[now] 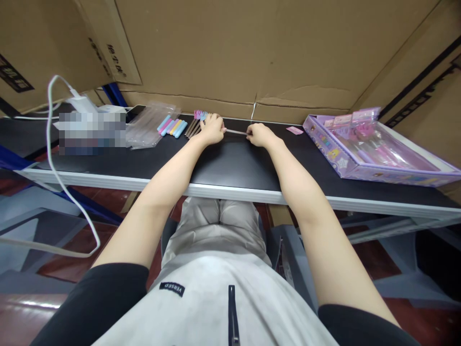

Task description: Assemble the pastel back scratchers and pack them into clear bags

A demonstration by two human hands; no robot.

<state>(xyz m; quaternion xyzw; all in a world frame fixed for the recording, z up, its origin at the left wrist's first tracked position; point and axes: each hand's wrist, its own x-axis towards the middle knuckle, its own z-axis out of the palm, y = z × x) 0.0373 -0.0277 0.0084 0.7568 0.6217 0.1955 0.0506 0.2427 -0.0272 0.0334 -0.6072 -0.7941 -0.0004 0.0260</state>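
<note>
Both my hands rest on the black table top [230, 163] near its far edge. My left hand [212, 129] and my right hand [260, 135] are both closed, pinching the two ends of one thin pencil-like stick [236, 131] held level between them. Just left of my left hand lies a bunch of similar sticks with pink and blue tips [197, 122]. Further left lie several pastel-coloured caps or pens [172, 127].
A pile of clear plastic sleeves [149, 126] lies at the left. A purple stationery gift box [370, 146] sits at the right, a small pink tag [294, 130] near it. A white charger and cable [77, 103] lie far left. Cardboard boxes [252, 48] wall the back.
</note>
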